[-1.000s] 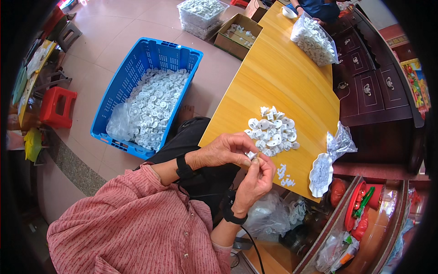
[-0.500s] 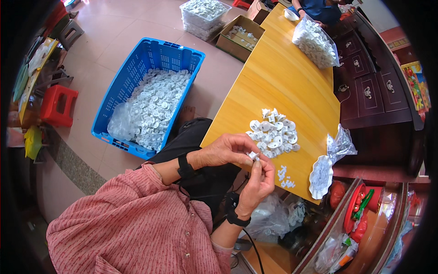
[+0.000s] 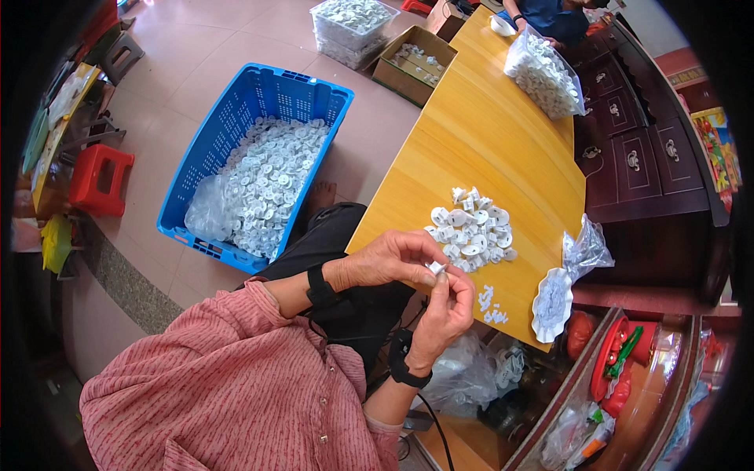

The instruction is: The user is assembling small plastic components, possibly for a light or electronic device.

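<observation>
The left hand (image 3: 375,261) and the right hand (image 3: 441,322) meet over the near left edge of the desk (image 3: 463,129), the fingers of both clamped on one small white part (image 3: 436,268) (its finer shape is partly hidden by the fingertips). Just beyond, on the desk, lies a loose pile of white parts (image 3: 473,234); to the right of the hands is a scatter of tiny white pieces (image 3: 492,304). Farther right, a scalloped white dish (image 3: 545,336) stands at the desk's near right edge, touching a clear plastic bag (image 3: 589,250). At the far end a clear sack (image 3: 543,82) full of white parts lies near a co-worker's hand (image 3: 520,22). On the floor to the left, a blue crate (image 3: 271,93) holds many round white parts (image 3: 276,177).
</observation>
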The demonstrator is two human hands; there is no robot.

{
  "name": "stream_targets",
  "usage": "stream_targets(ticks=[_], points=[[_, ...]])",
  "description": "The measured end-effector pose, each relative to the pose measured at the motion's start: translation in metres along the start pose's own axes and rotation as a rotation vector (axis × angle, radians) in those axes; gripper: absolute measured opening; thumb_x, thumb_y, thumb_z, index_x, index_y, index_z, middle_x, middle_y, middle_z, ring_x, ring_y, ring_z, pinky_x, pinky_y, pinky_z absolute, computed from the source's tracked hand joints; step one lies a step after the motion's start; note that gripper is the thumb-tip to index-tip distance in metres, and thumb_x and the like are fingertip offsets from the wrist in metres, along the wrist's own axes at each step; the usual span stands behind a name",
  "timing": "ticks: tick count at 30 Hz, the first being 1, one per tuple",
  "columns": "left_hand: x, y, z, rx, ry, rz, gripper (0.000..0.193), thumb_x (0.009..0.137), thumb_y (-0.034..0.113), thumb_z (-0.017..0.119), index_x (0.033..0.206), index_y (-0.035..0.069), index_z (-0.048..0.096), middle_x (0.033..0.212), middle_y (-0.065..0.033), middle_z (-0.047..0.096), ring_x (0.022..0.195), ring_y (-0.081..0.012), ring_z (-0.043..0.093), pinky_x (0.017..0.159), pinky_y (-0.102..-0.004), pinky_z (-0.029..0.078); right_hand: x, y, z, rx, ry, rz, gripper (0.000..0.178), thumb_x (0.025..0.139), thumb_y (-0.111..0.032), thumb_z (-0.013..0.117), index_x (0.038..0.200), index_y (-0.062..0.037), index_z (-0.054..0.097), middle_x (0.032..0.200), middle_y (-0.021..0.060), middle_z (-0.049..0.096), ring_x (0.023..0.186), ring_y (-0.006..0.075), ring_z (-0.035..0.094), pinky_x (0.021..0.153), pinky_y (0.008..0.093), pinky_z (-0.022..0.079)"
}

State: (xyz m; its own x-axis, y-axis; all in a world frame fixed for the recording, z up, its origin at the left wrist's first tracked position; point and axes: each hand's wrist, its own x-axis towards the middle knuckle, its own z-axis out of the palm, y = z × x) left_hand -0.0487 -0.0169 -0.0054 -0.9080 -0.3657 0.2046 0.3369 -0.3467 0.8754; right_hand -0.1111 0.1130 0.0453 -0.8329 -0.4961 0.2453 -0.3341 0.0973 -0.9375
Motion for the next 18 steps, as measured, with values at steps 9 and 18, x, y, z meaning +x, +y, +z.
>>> stream_targets(ticks=[9,18], points=[[-0.003,0.005,0.000,-0.020,0.028,0.019,0.029,0.084,0.012,0.078,0.111,0.006,0.071,0.101,-0.0003,0.061,0.094,-0.0103,0.055,0.086,-0.0262,0.046,-0.005,-0.001,0.004,0.148,0.022,0.113,0.011,0.097,-0.006,0.059,0.099,0.0051,0.061,0.111,0.0113,0.063,0.100,0.0172,0.059,0.092,0.0309,0.047],[-0.017,0.014,0.002,-0.170,0.138,-0.096,0.030,0.086,0.004,0.074,0.115,0.003,0.068,0.102,-0.0006,0.066,0.093,-0.0082,0.061,0.084,-0.0236,0.051,-0.011,-0.004,0.003,0.074,0.033,0.097,0.017,0.098,-0.010,0.060,0.103,0.0052,0.064,0.103,0.0088,0.065,0.095,0.0152,0.059,0.088,0.0291,0.048]])
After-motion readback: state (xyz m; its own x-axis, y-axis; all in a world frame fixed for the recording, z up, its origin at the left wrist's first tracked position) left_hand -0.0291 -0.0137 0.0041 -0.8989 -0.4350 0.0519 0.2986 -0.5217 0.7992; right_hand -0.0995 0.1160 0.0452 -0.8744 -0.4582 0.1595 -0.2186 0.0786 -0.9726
